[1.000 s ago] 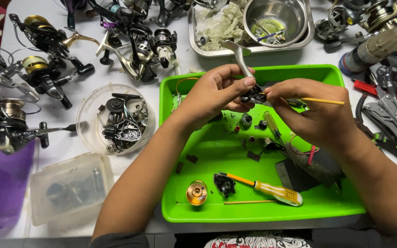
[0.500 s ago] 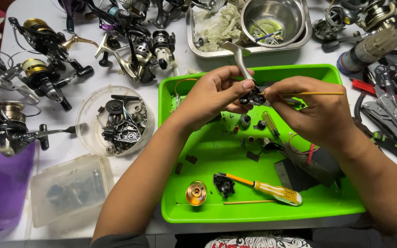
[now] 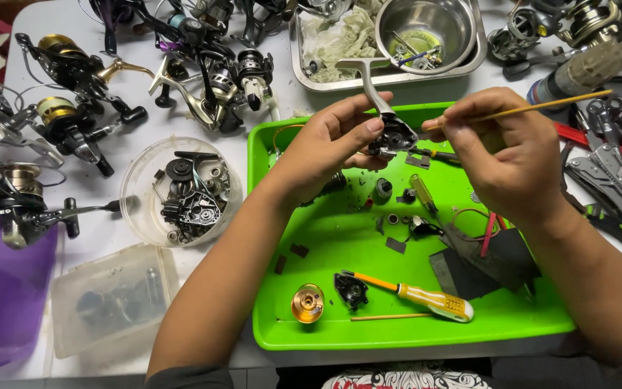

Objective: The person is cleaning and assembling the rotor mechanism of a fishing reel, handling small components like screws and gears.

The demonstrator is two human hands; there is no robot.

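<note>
Above the green tray (image 3: 282,335), the left hand (image 3: 325,148) is pinching the reel body (image 3: 395,135), stem pointing away, while the right hand (image 3: 509,155), fingers pinching a thin brush (image 3: 541,105), is angling its tip leftward into it.

Both hands are raised together, left (image 3: 329,144) pinching, right (image 3: 502,151) curled (forearms angled inward).

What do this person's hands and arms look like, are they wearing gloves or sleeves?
No gloves: the left hand and right hand are bare, with no rings or watch in view. Both forearms are uncovered down to the elbows. A dark grey sleeve edge shows at the bottom of the left arm.
</note>
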